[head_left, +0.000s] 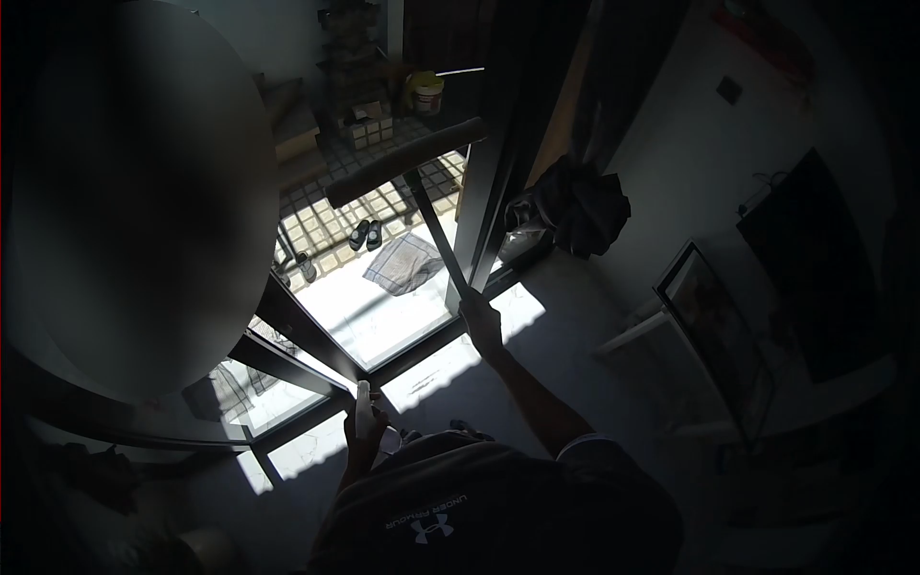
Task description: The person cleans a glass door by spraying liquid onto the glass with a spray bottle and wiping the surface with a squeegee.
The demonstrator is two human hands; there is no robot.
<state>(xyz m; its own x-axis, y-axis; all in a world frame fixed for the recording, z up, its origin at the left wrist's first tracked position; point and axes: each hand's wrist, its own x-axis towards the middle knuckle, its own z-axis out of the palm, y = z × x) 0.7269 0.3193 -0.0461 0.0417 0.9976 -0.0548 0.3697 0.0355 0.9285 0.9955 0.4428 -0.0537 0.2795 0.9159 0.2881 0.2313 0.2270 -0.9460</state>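
Note:
My right hand (481,324) is closed around the handle of a long-headed tool (407,163) that looks like a squeegee. Its wide bar is raised and tilted in front of the glass door and the sunlit ground outside. Low in the middle, my left hand (364,422) is closed near the dark door frame (297,331). A pale, sunlit shape shows at its top and a translucent one beside it; I cannot make out what it holds.
Outside lie a checked cloth (402,264) and dark shoes (365,235), with a bucket (425,93) farther back. Dark fabric (580,206) is bunched right of the doorway. A framed panel (714,335) leans at the right. A large rounded surface (144,201) fills the upper left.

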